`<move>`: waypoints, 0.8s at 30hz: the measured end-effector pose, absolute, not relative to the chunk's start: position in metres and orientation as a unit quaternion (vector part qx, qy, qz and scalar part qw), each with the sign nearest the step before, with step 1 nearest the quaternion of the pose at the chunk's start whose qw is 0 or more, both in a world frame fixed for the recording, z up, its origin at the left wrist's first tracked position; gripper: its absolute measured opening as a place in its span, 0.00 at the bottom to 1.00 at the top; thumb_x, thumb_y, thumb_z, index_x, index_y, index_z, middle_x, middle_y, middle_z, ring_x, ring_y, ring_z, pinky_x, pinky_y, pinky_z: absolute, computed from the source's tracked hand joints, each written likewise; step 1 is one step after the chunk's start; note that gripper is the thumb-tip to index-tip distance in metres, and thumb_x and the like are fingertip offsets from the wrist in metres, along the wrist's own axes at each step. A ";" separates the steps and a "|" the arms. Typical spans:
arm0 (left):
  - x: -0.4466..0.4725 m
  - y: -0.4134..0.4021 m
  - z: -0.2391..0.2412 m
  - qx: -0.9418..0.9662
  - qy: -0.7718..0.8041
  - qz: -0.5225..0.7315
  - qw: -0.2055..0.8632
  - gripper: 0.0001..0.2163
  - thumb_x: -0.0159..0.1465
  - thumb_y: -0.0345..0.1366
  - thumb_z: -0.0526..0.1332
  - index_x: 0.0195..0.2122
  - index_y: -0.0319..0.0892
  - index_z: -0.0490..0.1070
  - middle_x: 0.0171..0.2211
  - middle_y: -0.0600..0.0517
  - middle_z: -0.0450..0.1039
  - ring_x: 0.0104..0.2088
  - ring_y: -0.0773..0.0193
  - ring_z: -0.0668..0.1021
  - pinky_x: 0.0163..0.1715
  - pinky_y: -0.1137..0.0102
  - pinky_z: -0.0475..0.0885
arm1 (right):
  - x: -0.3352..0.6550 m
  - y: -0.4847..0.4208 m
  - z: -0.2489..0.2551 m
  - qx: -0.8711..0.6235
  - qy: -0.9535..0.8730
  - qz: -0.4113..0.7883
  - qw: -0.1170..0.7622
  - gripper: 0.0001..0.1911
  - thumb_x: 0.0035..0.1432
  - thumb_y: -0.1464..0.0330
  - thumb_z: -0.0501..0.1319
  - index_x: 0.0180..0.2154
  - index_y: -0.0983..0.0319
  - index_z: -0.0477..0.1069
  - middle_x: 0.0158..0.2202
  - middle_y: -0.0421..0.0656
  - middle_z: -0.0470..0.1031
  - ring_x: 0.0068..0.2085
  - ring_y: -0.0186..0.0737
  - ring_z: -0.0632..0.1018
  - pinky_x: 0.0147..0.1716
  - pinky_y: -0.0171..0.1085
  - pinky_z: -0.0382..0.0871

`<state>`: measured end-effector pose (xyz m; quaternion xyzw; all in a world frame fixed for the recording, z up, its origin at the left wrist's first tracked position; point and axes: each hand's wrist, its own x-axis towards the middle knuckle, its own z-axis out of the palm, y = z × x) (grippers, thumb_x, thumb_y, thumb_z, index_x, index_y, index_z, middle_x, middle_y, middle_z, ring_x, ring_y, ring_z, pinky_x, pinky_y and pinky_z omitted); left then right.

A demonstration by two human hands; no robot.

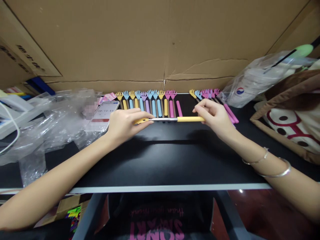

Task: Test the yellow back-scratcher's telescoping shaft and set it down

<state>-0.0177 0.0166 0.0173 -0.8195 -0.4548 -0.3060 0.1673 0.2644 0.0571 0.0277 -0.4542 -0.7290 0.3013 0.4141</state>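
A yellow telescopic back scratcher (190,119) with a metal rod is held level above the black table, stretched between both hands. My left hand (127,121) grips its claw end, fingers closed around the head. At the other end, the fingertips of my right hand (212,115) pinch the tip of the yellow handle. Behind it, a row of back scratchers (150,103) in yellow, blue, purple and pink lies along the back of the table. Farther right sits a looser group of back scratchers (230,111), partly hidden by my right hand.
At left, a phone (101,115) showing a timer lies by crumpled clear plastic bags (62,120). On the right stand a bagged Pepsi cup (246,88) and a brown-trimmed bag (285,116). A cardboard wall (150,43) closes off the back of the table (170,163).
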 end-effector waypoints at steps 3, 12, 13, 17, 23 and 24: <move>-0.018 0.016 0.018 -0.818 -0.462 -0.299 0.171 0.11 0.65 0.46 0.58 0.36 0.51 0.78 0.26 0.57 0.76 0.26 0.69 0.76 0.20 0.72 0.55 | 0.266 0.053 0.031 -0.457 -0.806 0.119 0.356 0.14 0.60 0.58 0.55 0.29 0.60 0.68 0.21 0.40 0.67 0.23 0.32 0.65 0.24 0.35 0.54; -0.019 0.019 0.017 -0.824 -0.459 -0.298 0.148 0.11 0.64 0.46 0.58 0.36 0.50 0.79 0.29 0.57 0.78 0.27 0.69 0.77 0.22 0.74 0.58 | 0.269 0.049 0.033 -0.411 -0.886 -0.005 0.213 0.18 0.61 0.53 0.53 0.34 0.59 0.73 0.23 0.39 0.72 0.23 0.31 0.68 0.24 0.34 0.51; -0.019 0.019 0.016 -0.826 -0.451 -0.303 0.148 0.11 0.64 0.46 0.58 0.36 0.49 0.79 0.28 0.57 0.78 0.27 0.70 0.76 0.22 0.74 0.58 | 0.269 0.049 0.032 -0.404 -0.890 -0.001 0.211 0.19 0.62 0.53 0.53 0.34 0.59 0.73 0.23 0.39 0.72 0.22 0.31 0.68 0.24 0.33 0.51; -0.019 0.021 0.011 -0.827 -0.427 -0.331 0.156 0.10 0.64 0.44 0.60 0.35 0.48 0.79 0.26 0.57 0.76 0.24 0.71 0.75 0.22 0.75 0.59 | 0.269 0.050 0.031 -0.382 -0.898 -0.011 0.219 0.19 0.63 0.54 0.51 0.34 0.59 0.74 0.21 0.37 0.71 0.21 0.30 0.67 0.24 0.32 0.52; -0.016 0.018 0.008 -0.821 -0.408 -0.351 0.192 0.09 0.64 0.43 0.60 0.34 0.48 0.79 0.21 0.57 0.73 0.20 0.73 0.72 0.19 0.74 0.56 | 0.269 0.050 0.028 -0.394 -0.892 0.004 0.220 0.20 0.63 0.53 0.51 0.33 0.59 0.74 0.21 0.37 0.71 0.21 0.30 0.67 0.23 0.32 0.52; -0.016 0.018 0.008 -0.820 -0.404 -0.352 0.202 0.09 0.63 0.43 0.60 0.34 0.48 0.79 0.21 0.57 0.72 0.20 0.73 0.72 0.18 0.74 0.55 | 0.269 0.050 0.028 -0.397 -0.891 0.010 0.218 0.20 0.63 0.53 0.50 0.33 0.59 0.74 0.21 0.37 0.71 0.21 0.31 0.67 0.23 0.32 0.52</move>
